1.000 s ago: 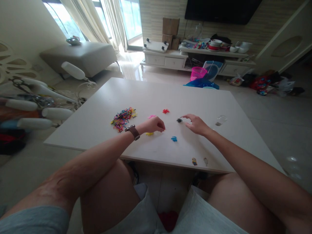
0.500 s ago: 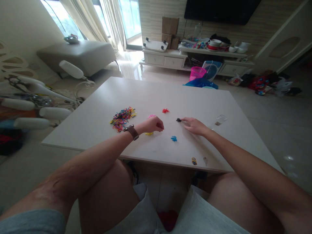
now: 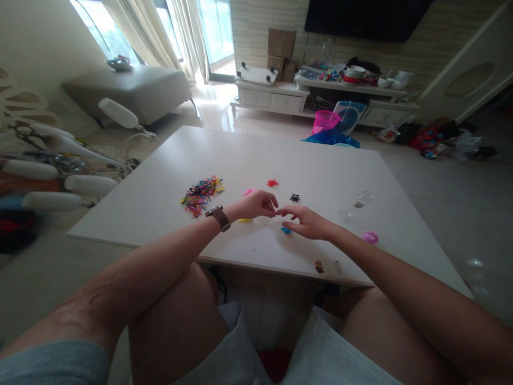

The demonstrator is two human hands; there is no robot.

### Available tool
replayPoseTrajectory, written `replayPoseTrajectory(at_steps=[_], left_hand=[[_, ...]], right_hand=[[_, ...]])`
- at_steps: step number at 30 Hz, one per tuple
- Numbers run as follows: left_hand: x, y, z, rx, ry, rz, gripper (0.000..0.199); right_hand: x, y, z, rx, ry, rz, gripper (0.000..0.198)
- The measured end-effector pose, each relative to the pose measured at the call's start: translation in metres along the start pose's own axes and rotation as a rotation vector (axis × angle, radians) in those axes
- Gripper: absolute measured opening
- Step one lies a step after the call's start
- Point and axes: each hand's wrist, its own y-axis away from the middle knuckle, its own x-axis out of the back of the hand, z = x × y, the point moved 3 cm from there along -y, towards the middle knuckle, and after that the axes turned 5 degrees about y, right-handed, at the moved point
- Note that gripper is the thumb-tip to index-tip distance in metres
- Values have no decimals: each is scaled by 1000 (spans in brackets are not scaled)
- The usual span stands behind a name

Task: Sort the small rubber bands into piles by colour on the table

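My left hand [image 3: 260, 204], with a watch on its wrist, is closed in a pinch over the middle of the white table [image 3: 240, 149]; what it pinches is too small to make out. The index finger of my right hand [image 3: 306, 222] reaches to the left fingertips, while its other fingers are apart above a small blue pile [image 3: 286, 230]. Around the hands lie small piles of thin pieces that look like little rubber bands: pink [image 3: 249, 191], yellow [image 3: 245, 220], red [image 3: 272, 183] and black [image 3: 295, 198]. A larger mixed-colour heap [image 3: 200, 195] is at left.
Right of my hands are a clear plastic container [image 3: 364, 199], a faint clear piece [image 3: 345, 214] and a pink object [image 3: 369, 237]. A yellow-and-blue cartoon figure [image 3: 318, 266] and a small pale item [image 3: 337, 267] lie by the near edge. Beyond stands a pink basket [image 3: 325, 121].
My right hand has left the black pile and moved left and nearer, to the left fingertips. The left hand has shifted slightly right. The pink object at right now shows beside the forearm.
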Motion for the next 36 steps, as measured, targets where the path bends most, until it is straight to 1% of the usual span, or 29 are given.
replayPoseTrajectory(at_steps=[5, 8, 11, 13, 15, 18, 20, 23, 25, 28, 31, 33, 36], left_hand=[[-5, -2, -2, -28, 22, -28, 24], [-1, -1, -6, -26, -25, -29, 23], [13, 1, -9, -24, -88, 38, 21], [26, 4, -10, -25, -90, 105, 20], [39, 8, -11, -16, -78, 171, 20], [58, 17, -13, -1, -98, 253, 17], [68, 24, -15, 8, -129, 299, 15], [78, 34, -19, 54, -163, 331, 15], [82, 39, -21, 88, -178, 331, 16], [84, 43, -24, 109, -201, 322, 18], [83, 43, -25, 120, -242, 297, 17], [81, 42, -26, 140, -278, 271, 16], [77, 40, -29, 179, -318, 230, 15]], right_hand=[[0, 0, 0, -11, -37, 43, 27], [4, -1, 2, -12, -4, 106, 25], [9, -6, 13, -63, 83, 223, 27], [11, -16, 28, -121, 159, 296, 31], [12, -32, 47, -176, 228, 336, 37], [11, -63, 72, -207, 292, 346, 44], [8, -83, 84, -256, 325, 332, 47], [3, -106, 95, -332, 357, 292, 49], [-1, -114, 98, -359, 367, 271, 48], [-4, -116, 101, -384, 381, 239, 45], [-1, -111, 99, -398, 396, 220, 43], [3, -105, 94, -399, 409, 220, 41], [12, -89, 80, -362, 449, 224, 39]])
